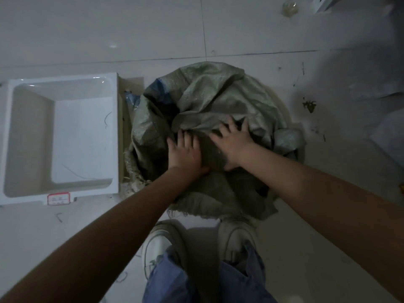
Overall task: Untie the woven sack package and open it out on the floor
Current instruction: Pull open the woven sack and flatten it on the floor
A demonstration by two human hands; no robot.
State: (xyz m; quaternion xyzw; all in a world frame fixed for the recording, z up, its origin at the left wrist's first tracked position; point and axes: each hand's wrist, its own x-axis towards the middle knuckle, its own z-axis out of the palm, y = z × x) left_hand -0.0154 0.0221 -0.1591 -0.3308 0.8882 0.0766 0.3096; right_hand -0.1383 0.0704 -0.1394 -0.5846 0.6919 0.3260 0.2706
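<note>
While both hands lie on it, the woven sack package (209, 119) sits on the tiled floor (87, 29) directly ahead of the person's shoes (157, 246), a grey-green bundle, crumpled and folded over itself, with blue material (162, 84) showing at its upper left edge. Left hand (184, 150): flat on the near folds, fingers straight and spread, holding nothing. Right hand (232, 138): likewise pressed flat, fingers splayed toward the top fold, nothing gripped. Any tie or knot: not visible, hidden under the fabric or too dim to make out. Adjacent item: white rectangular tub (59, 136), touching or just beside the sack's left side, with a red-bordered label (58, 199) on its near rim. Frayed threads (133, 182) trail at the sack's lower left. Risks, as judged: flat palms may slide over slick weave without freeing a fold; spreading leftward would likely catch on the tub; loose contents could spill across the tiles; frayed strands may snag fingers.
</note>
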